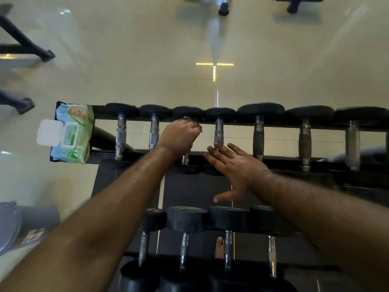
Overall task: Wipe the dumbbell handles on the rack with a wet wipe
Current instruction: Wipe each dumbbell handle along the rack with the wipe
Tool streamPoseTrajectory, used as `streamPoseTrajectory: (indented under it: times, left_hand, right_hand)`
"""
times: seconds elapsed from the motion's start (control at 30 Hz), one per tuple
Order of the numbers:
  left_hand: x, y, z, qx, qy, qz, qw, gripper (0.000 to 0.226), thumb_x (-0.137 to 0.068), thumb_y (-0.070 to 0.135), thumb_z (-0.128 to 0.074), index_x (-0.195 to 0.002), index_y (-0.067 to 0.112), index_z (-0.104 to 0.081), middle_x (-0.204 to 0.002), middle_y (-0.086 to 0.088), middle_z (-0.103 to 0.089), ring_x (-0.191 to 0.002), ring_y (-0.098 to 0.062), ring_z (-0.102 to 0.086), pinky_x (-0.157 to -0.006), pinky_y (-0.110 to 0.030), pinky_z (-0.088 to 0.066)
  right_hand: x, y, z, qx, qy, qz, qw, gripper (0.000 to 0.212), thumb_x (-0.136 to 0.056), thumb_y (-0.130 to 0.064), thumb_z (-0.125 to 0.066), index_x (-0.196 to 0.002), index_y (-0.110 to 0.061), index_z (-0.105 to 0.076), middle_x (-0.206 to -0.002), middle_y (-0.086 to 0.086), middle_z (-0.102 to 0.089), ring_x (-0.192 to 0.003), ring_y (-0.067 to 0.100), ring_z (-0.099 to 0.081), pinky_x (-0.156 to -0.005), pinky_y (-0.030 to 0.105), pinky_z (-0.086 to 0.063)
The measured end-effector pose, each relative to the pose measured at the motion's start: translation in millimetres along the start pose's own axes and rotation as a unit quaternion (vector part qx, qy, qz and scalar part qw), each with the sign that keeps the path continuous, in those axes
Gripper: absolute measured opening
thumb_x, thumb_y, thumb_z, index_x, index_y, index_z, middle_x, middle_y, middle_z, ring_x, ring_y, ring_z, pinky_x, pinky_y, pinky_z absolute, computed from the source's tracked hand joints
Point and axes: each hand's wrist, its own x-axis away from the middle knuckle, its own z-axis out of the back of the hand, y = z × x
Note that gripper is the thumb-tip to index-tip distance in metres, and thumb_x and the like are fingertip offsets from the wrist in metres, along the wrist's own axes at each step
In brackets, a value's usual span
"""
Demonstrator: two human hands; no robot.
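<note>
Several black dumbbells with metal handles lie across the top tier of a dark rack (280,123). My left hand (179,138) is closed around the handle of the third dumbbell (187,113) from the left, with a small corner of a wet wipe (199,128) showing beside my fingers. Most of that handle is hidden by the hand. My right hand (235,165) is flat with fingers spread, and its fingertips rest by the lower end of the fourth dumbbell's handle (219,131).
A green pack of wet wipes (72,133) with its white lid flipped up lies on the rack's left end. A lower tier holds more dumbbells (185,220). Glossy pale floor lies beyond, with black equipment legs (25,45) at left and chair casters (223,9) at top.
</note>
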Motion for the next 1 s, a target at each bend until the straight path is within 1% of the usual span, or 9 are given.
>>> streamPoseTrajectory:
  times: [0.17,0.23,0.3,0.43,0.57,0.7,0.8,0.93,1.0]
  left_hand:
    - [38,-3,16,0.047,-0.186,-0.132,0.972,0.042,-0.093,0.007,-0.063,-0.130,0.026,-0.071,-0.135,0.004,-0.069,-0.120,-0.016,-0.067,-0.090,-0.039,-0.061]
    - [53,-7,27,0.100,-0.227,-0.125,0.961,0.049,-0.096,0.008,-0.067,-0.139,0.032,-0.066,-0.142,0.009,-0.066,-0.122,-0.013,-0.067,-0.098,-0.037,-0.058]
    - [52,-13,41,0.137,-0.162,-0.058,0.976,0.050,-0.095,0.001,-0.066,-0.138,0.027,-0.068,-0.137,0.005,-0.070,-0.118,-0.017,-0.070,-0.103,-0.037,-0.055]
    - [32,-13,40,0.138,0.053,0.083,0.986,0.047,-0.085,-0.010,-0.064,-0.123,0.016,-0.076,-0.121,-0.002,-0.077,-0.105,-0.027,-0.075,-0.086,-0.040,-0.060]
    - [39,10,21,0.146,0.008,0.069,0.987,0.038,-0.084,-0.003,-0.076,-0.118,0.013,-0.078,-0.124,-0.007,-0.076,-0.111,-0.030,-0.073,-0.092,-0.043,-0.059]
    - [62,9,30,0.159,-0.148,-0.015,0.976,0.041,-0.090,0.007,-0.074,-0.123,0.030,-0.077,-0.132,0.004,-0.072,-0.117,-0.019,-0.069,-0.098,-0.040,-0.058]
    - [59,0,50,0.241,-0.204,0.084,0.945,0.029,-0.099,0.016,-0.069,-0.122,0.031,-0.078,-0.120,0.007,-0.076,-0.108,-0.013,-0.069,-0.097,-0.036,-0.056]
    - [46,4,51,0.230,-0.043,0.321,0.918,0.019,-0.100,0.013,-0.065,-0.115,0.019,-0.075,-0.108,0.000,-0.077,-0.098,-0.019,-0.070,-0.088,-0.034,-0.056]
    - [42,27,47,0.211,-0.121,0.385,0.891,0.015,-0.100,0.017,-0.064,-0.115,0.017,-0.066,-0.104,-0.005,-0.073,-0.094,-0.025,-0.069,-0.081,-0.039,-0.058]
  right_hand:
    - [1,1,1,-0.001,-0.008,0.004,1.000,0.136,-0.075,-0.107,-0.035,-0.169,-0.024,0.020,-0.177,0.003,0.023,-0.161,0.025,0.028,-0.128,0.047,0.016]
    - [0,1,1,-0.006,-0.007,0.002,1.000,0.137,-0.074,-0.107,-0.036,-0.168,-0.025,0.020,-0.176,0.003,0.023,-0.161,0.025,0.028,-0.128,0.048,0.017]
    - [-1,0,1,-0.004,-0.005,0.003,1.000,0.137,-0.074,-0.107,-0.036,-0.168,-0.025,0.021,-0.175,0.002,0.025,-0.160,0.025,0.030,-0.127,0.047,0.018]
    - [0,-2,2,0.001,-0.011,-0.006,1.000,0.137,-0.074,-0.107,-0.036,-0.168,-0.025,0.020,-0.173,0.001,0.027,-0.157,0.024,0.034,-0.126,0.047,0.019]
    - [2,-4,8,0.007,-0.023,-0.010,1.000,0.136,-0.075,-0.106,-0.035,-0.169,-0.024,0.017,-0.175,0.002,0.024,-0.157,0.023,0.033,-0.128,0.049,0.018]
    - [1,-5,8,0.005,-0.019,-0.008,1.000,0.138,-0.073,-0.107,-0.035,-0.170,-0.023,0.013,-0.177,0.002,0.019,-0.156,0.023,0.032,-0.129,0.052,0.016]
    - [0,-3,7,0.003,-0.019,-0.009,1.000,0.138,-0.073,-0.108,-0.034,-0.170,-0.024,0.015,-0.178,0.003,0.019,-0.160,0.025,0.027,-0.131,0.053,0.013]
    - [2,-4,8,0.002,-0.016,-0.008,1.000,0.137,-0.073,-0.107,-0.034,-0.170,-0.024,0.015,-0.177,0.002,0.021,-0.160,0.025,0.028,-0.131,0.053,0.014]
    - [3,-5,8,0.001,-0.014,-0.007,1.000,0.137,-0.074,-0.107,-0.034,-0.170,-0.023,0.014,-0.177,0.003,0.020,-0.160,0.025,0.027,-0.130,0.054,0.014]
